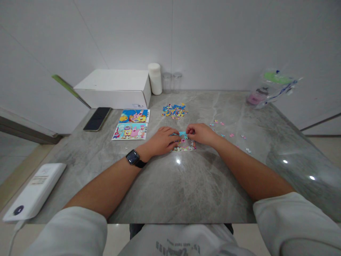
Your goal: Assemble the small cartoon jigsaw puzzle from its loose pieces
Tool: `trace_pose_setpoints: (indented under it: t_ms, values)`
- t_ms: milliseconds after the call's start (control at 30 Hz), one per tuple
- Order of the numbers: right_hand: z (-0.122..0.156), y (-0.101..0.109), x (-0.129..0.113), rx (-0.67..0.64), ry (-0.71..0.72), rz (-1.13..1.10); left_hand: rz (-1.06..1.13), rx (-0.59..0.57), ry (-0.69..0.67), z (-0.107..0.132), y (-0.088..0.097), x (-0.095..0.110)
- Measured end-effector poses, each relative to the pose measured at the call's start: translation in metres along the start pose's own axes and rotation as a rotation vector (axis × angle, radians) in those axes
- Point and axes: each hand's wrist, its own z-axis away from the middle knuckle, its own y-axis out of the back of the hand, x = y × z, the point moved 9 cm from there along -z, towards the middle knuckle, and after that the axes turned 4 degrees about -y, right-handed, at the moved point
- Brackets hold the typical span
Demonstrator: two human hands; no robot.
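A small, partly assembled jigsaw puzzle (pixel 183 146) lies flat on the grey table, with colourful figures along its lower part. My left hand (pixel 163 141), with a black watch on the wrist, rests palm down at its left side, fingers stretched over that edge. At the puzzle's upper right, my right hand (pixel 200 133) is closed in a pinch on a small puzzle piece, mostly hidden by the fingers. Loose puzzle pieces (pixel 231 135) are scattered to the right of that hand. A pile of mixed pieces (pixel 174 111) sits beyond the puzzle.
Two cartoon picture cards (pixel 130 131) lie at left, near a phone (pixel 97 119) and a white box (pixel 112 96). A white bottle (pixel 155 80) and two clear jars (pixel 172 83) stand by the wall. A plastic bag (pixel 269 90) is at right; a white power bank (pixel 36 192) lies front left.
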Motion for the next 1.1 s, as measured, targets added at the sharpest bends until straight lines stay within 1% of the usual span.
trace_pose_setpoints:
  t_ms: [267,367,400,467,600,667,700,767,900,967,1033,1100]
  values:
    - [0.001,0.000,-0.002,0.005,-0.010,-0.005,0.007,-0.031,-0.025,0.000,-0.001,0.003]
    - [0.000,0.008,0.003,0.014,-0.027,-0.026,0.017,-0.030,-0.025,-0.001,0.000,0.005]
    - [-0.001,0.014,0.007,0.026,-0.037,-0.039,0.021,-0.029,-0.025,-0.001,0.000,0.005]
    - [-0.002,0.034,0.021,0.077,-0.071,-0.068,0.031,-0.024,-0.024,0.000,0.000,0.004]
    - [0.001,0.080,0.062,0.192,-0.193,-0.103,0.045,0.005,-0.026,0.000,0.000,0.001]
    - [0.003,0.093,0.080,0.202,-0.250,-0.094,0.044,0.011,-0.028,0.000,-0.001,0.000]
    - [0.004,0.094,0.087,0.191,-0.268,-0.088,0.042,0.013,-0.025,-0.001,-0.001,0.000]
    - [0.002,0.089,0.094,0.146,-0.292,-0.072,0.039,0.013,-0.019,-0.001,-0.001,-0.001]
    - [-0.004,0.058,0.092,0.024,-0.308,0.005,0.021,0.015,-0.022,0.000,-0.002,-0.004]
    - [-0.006,0.049,0.087,0.010,-0.299,0.081,-0.003,0.027,-0.029,0.001,-0.002,-0.006]
    - [-0.007,0.047,0.084,0.022,-0.293,0.135,-0.034,0.048,-0.027,0.002,-0.001,-0.008]
    - [-0.007,0.057,0.085,0.067,-0.303,0.150,-0.063,0.073,-0.009,0.002,0.001,-0.011]
